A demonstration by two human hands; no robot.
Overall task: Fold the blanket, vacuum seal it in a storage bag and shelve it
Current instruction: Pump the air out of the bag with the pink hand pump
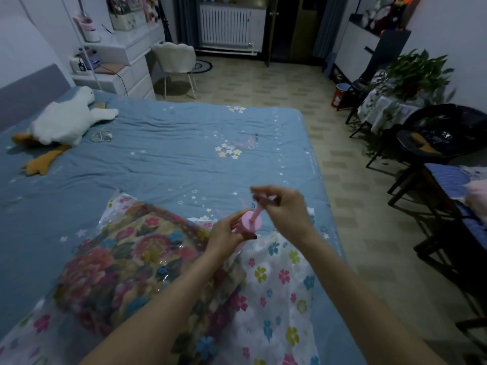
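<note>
A folded floral blanket (137, 259) lies inside a clear storage bag printed with small flowers (276, 293), on the blue bed (171, 154). A pink hand pump (251, 219) stands on the bag near its far edge. My left hand (224, 233) grips the pump's round pink body. My right hand (282, 206) is raised above it and pinches the pump's handle, with the pink rod drawn out between the two hands.
A white plush goose (66, 122) lies at the bed's far left. Dark chairs (434, 143) and a table with a plant (411, 75) line the right side. A white dresser (123, 64) and pale chair (176, 61) stand beyond the bed.
</note>
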